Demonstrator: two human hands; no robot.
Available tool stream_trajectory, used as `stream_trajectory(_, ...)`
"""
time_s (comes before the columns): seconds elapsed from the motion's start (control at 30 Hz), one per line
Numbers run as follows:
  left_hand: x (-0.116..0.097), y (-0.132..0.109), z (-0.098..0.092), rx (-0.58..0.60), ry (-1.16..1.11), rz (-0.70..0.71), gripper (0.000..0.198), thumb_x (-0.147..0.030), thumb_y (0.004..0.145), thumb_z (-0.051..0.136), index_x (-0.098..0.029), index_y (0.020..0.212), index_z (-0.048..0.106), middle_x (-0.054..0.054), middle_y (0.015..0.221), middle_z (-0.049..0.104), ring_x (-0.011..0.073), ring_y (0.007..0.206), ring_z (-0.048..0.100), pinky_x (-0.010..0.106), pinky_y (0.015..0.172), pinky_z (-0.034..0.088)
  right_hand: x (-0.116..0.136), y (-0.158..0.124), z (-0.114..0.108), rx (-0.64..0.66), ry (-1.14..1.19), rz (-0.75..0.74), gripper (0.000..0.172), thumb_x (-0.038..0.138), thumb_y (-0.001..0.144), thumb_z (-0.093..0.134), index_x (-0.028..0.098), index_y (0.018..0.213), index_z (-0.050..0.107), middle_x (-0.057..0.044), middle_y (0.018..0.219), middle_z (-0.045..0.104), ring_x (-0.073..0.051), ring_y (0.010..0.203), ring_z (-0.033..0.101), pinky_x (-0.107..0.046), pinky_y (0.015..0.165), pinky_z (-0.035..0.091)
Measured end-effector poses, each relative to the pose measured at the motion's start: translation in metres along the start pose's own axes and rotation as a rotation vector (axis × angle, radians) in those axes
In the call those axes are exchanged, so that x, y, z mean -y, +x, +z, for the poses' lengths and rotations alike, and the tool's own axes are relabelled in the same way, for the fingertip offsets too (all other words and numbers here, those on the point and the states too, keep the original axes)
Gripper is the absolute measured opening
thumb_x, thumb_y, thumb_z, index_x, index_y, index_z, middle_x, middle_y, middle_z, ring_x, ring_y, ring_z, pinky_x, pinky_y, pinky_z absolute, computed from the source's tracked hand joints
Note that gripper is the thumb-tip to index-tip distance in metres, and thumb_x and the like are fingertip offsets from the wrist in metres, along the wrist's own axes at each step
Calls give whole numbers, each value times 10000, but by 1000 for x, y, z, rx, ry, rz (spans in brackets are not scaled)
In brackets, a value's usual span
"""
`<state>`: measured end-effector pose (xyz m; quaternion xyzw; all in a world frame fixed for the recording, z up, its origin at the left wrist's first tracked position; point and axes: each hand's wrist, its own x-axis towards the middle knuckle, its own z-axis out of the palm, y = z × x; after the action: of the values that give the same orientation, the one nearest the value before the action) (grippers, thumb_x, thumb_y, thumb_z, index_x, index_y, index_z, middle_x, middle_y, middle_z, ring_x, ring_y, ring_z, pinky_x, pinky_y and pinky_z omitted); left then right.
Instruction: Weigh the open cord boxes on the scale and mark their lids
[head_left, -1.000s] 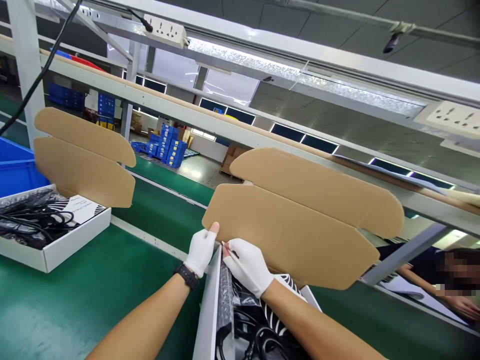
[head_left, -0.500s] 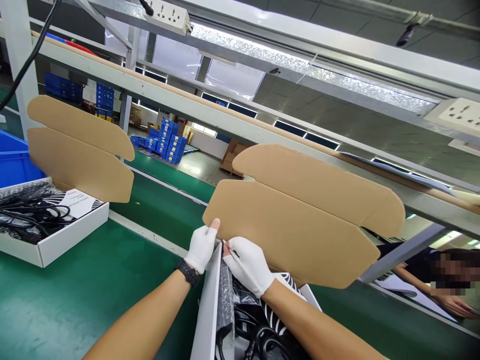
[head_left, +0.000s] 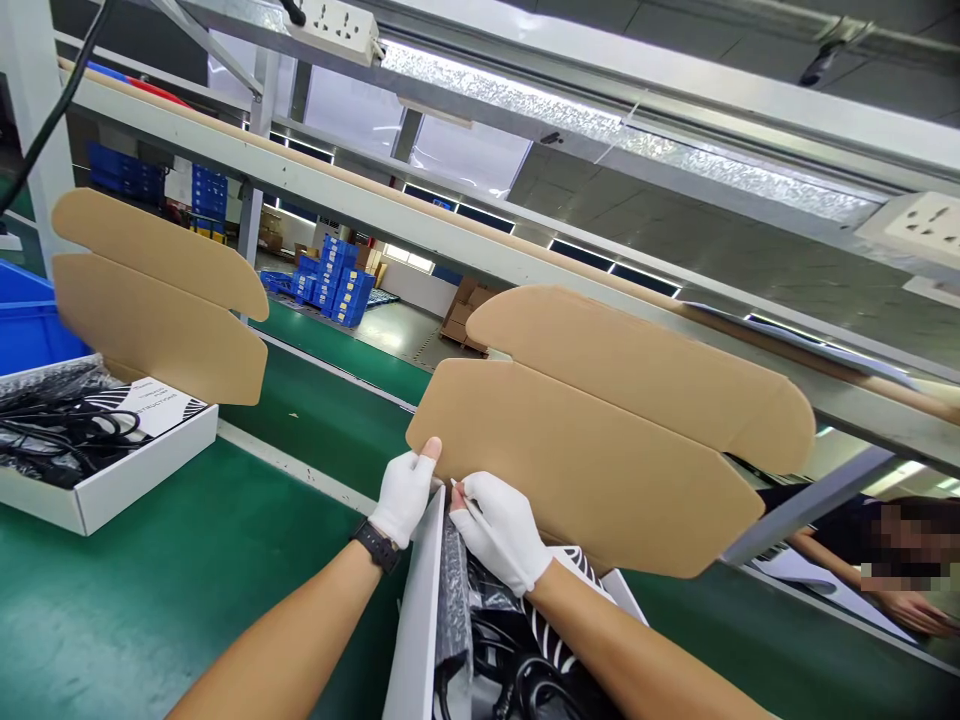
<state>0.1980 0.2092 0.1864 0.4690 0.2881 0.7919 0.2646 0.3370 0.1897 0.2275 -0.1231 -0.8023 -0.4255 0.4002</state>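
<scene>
A white cardboard box (head_left: 418,610) lies before me with its brown lid (head_left: 585,450) raised. My left hand (head_left: 405,495), in a white glove with bare thumb tip and a black watch at the wrist, grips the box's far left corner, thumb against the lid. At the inside of that corner my right hand (head_left: 501,530), also gloved, has its fingers pinched together; whatever is between them is too small to make out. Below it in the box are bubble wrap (head_left: 453,600), black cables (head_left: 517,675) and a black-and-white striped booklet (head_left: 571,556), partly covered by my right arm.
On the green bench (head_left: 300,570), a second open box (head_left: 142,465) with cables and an instruction booklet stands at left, beside a blue bin (head_left: 37,325). A metal rail (head_left: 420,230) crosses behind the lids. Another person's hand (head_left: 911,610) rests at far right.
My right hand has shifted very slightly to the right at the box corner, fingers still pinched. The left hand keeps its hold.
</scene>
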Motion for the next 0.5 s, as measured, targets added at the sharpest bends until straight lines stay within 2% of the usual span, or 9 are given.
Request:
stream_trajectory(0.2,1,-2,-1,9,16,28,740,-837,737,425,-103,642,442,60,668,537,97,632,481,228,617,392,-2,-2,2,29,-9,-12,291,240,902,463,151,627,497,-4,624,502,-102,579,448,-260,597,328)
stream_trajectory(0.27,-1,-2,-3,8,26,24,736,-833,730,440,-101,654,469,73,687,562,111,644,510,235,630,406,-3,-1,1,8,74,46,262,250,893,472,147,659,532,-2,635,535,-93,583,483,-245,592,357)
stream_trajectory(0.33,-6,-1,-5,17,42,3,744,-841,692,472,-98,661,498,88,701,582,133,660,542,245,643,430,-4,4,-6,17,226,170,215,277,861,503,146,706,574,-1,654,582,-90,589,530,-231,583,396)
stream_trajectory(0.43,-20,-4,-14,83,62,-59,787,-859,655,486,-84,761,578,108,809,625,169,750,602,260,703,479,-6,16,-35,108,531,420,272,389,870,524,140,898,628,-27,765,649,-108,645,603,-228,597,478)
stream_trajectory(0.5,-30,-13,-24,132,138,-82,781,-843,690,468,-98,881,608,99,953,640,181,854,623,272,793,492,-11,17,-69,65,684,541,434,482,912,488,128,1145,580,-61,879,666,-116,682,626,-237,604,521)
